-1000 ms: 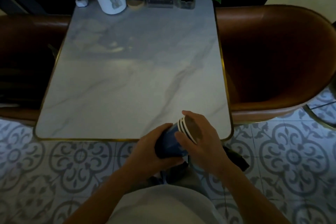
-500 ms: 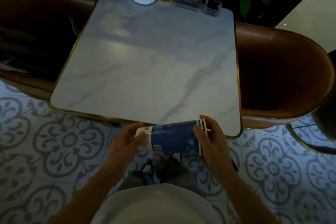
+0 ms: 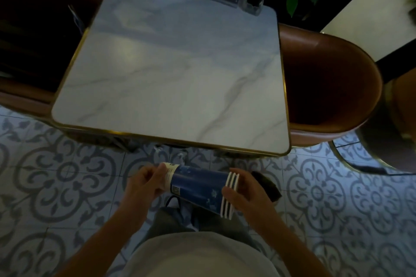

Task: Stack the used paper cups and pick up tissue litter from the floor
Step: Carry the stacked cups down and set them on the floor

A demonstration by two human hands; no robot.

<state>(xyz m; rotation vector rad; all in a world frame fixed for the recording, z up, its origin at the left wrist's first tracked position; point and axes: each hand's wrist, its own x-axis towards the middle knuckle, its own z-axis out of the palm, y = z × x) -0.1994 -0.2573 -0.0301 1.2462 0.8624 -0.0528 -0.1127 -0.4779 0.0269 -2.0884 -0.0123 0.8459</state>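
Cups, paper, blue, nested stack: lower centre of frame, held sideways over the patterned floor, now clear of the table edge it overlapped a second ago. Stacking looks complete; tissue litter not visible. Left hand: fingers curled on the base end. Right hand: closed round the rims.
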